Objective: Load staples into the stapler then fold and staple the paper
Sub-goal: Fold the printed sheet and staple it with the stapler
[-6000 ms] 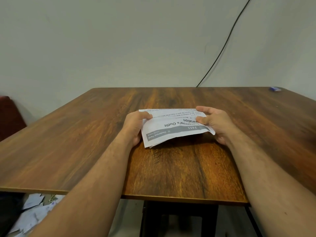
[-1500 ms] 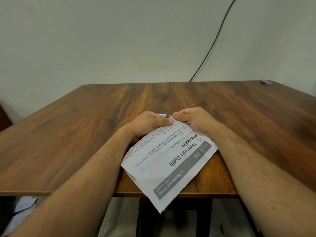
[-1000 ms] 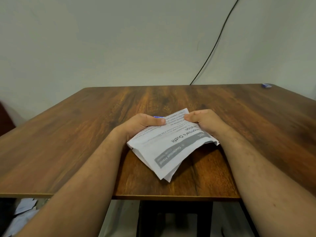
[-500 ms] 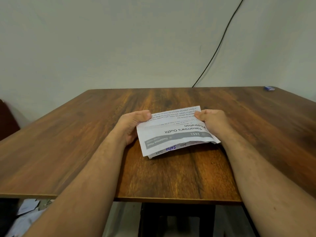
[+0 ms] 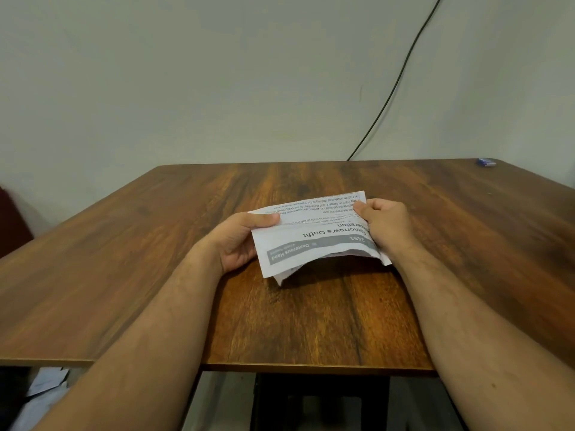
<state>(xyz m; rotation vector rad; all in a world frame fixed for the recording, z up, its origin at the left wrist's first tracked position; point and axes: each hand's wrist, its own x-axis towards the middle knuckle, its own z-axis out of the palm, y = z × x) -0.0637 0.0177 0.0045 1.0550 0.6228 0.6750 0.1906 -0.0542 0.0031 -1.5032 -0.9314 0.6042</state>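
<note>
A folded white printed paper (image 5: 314, 241) with a grey banner is held just above the middle of the wooden table (image 5: 155, 275). My left hand (image 5: 239, 241) pinches its left edge, thumb on top. My right hand (image 5: 385, 225) grips its right edge. The near flap bulges up and casts a shadow on the wood. No stapler shows; whether one is hidden behind the paper or in a hand, I cannot tell.
A small blue object (image 5: 486, 162) lies at the table's far right corner. A black cable (image 5: 401, 76) runs down the wall behind the table. Loose papers (image 5: 40, 387) lie on the floor at the lower left. A dark red seat (image 5: 12, 225) stands at the left.
The paper has swung from hanging diagonally over the near edge to lying level between both hands. My hands have spread apart to its two side edges.
</note>
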